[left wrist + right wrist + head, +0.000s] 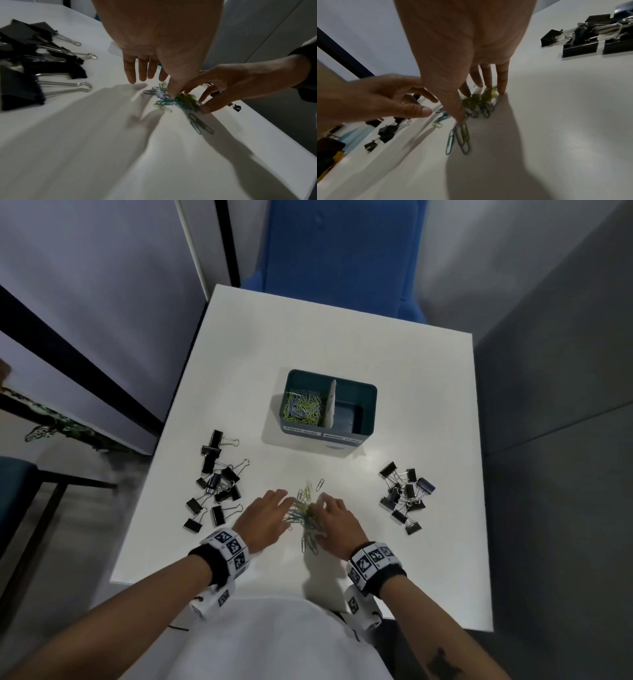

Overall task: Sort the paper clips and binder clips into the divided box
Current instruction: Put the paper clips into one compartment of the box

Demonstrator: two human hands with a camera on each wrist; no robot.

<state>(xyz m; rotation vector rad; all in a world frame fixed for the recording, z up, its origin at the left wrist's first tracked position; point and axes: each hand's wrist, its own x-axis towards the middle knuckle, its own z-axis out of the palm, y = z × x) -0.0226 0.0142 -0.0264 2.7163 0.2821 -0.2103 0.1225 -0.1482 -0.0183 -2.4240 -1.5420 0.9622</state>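
Observation:
A loose pile of coloured paper clips [306, 510] lies on the white table [394, 378] between my two hands. My left hand [274, 508] has straight fingers pointing down, and its thumb touches the pile [181, 102]. My right hand [329, 508] stands over the pile's other side, fingertips on the table and thumb against the clips [489, 94]. Neither hand lifts anything. The teal divided box [371, 392] stands beyond; its left compartment holds paper clips [303, 405], and its right compartment is bare. Black binder clips lie in a left heap [215, 477] and a right heap [406, 498].
A few paper clips [460, 138] trail from the pile toward the table's near edge. A single one [320, 483] lies just beyond it. A blue chair [339, 254] stands behind the table, with grey walls on both sides.

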